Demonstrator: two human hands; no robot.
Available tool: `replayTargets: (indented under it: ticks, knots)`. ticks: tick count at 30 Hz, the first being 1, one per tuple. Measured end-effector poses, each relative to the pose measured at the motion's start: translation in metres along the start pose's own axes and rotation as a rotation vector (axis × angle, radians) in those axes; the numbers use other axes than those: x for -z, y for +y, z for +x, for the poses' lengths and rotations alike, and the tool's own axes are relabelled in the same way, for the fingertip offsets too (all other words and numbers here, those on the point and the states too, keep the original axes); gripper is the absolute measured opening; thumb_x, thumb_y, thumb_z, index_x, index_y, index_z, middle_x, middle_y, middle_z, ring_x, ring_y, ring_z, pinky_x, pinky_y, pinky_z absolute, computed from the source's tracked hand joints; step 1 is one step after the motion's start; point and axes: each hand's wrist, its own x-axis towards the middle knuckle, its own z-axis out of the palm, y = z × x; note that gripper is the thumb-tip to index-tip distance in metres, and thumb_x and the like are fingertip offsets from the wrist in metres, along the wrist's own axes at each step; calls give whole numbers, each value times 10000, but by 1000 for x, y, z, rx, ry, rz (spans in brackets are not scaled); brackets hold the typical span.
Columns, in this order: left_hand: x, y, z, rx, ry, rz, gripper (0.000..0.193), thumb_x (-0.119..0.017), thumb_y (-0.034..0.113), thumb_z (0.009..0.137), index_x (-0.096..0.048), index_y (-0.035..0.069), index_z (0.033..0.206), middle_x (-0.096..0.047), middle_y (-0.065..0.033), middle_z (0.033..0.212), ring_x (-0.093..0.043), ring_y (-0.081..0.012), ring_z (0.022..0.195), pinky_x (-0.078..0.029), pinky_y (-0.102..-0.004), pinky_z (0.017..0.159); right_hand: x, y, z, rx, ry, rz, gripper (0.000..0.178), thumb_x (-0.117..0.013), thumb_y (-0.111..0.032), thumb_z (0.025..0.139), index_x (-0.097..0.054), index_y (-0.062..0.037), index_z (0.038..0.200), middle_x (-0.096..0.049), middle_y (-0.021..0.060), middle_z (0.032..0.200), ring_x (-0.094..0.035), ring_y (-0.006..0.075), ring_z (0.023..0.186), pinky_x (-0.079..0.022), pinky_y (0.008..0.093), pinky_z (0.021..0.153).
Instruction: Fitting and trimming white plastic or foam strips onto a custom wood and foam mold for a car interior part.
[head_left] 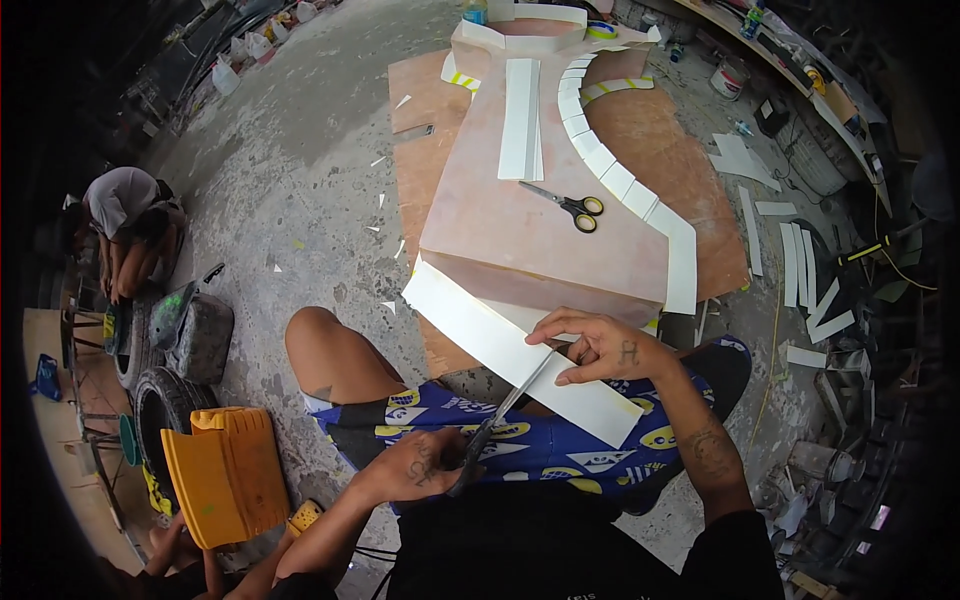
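My left hand [428,466] is closed round the handles of a pair of scissors [507,400]. The scissor blades lie across a long white card-like strip [470,322]. With its thumb and fingers, my right hand [597,346] grips this strip just right of the blades. The strip slants over my lap, in front of a large pinkish, shaped panel [500,235]. A row of white pieces [600,160] edges the panel's right curve. On its top lie white strips [519,120] and a second pair of scissors [572,206] with black and yellow handles.
Brown board [415,165] lies beneath the panel. White offcuts [798,265] are scattered on the floor at right, near a workbench [800,80]. At left, a person [125,220] crouches near tyres [178,400]. A yellow plastic part [228,475] stands beside another person's arms [200,560].
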Motion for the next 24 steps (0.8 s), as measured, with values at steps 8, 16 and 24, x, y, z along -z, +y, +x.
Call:
replayTargets:
  ticks: [8,16,24]
  knots:
    - [1,-5,1,-51,-19,-15,392,-707,355,846,-584,-6,939,-677,-166,785,-667,-311,717,-508,-381,658,-2,-5,-1,13,5,-28,537,-728,57,785,-561,-23,1289,-497,62,1251,-624,86,896,-553,189,699]
    - [0,-11,0,-129,-1,-93,364,-718,339,850,-593,2,910,-654,-134,700,-637,-262,624,-481,-361,593,-5,-6,1,7,26,13,544,-748,46,772,-578,-35,1281,-500,48,1248,-600,46,815,-505,163,631]
    - [3,-13,-3,-102,-70,-93,213,-666,202,911,-619,5,976,-707,-87,764,-694,-131,714,-533,-259,606,-10,-6,2,-13,43,30,553,-758,48,759,-595,-49,1279,-504,35,1237,-526,7,737,-435,148,587]
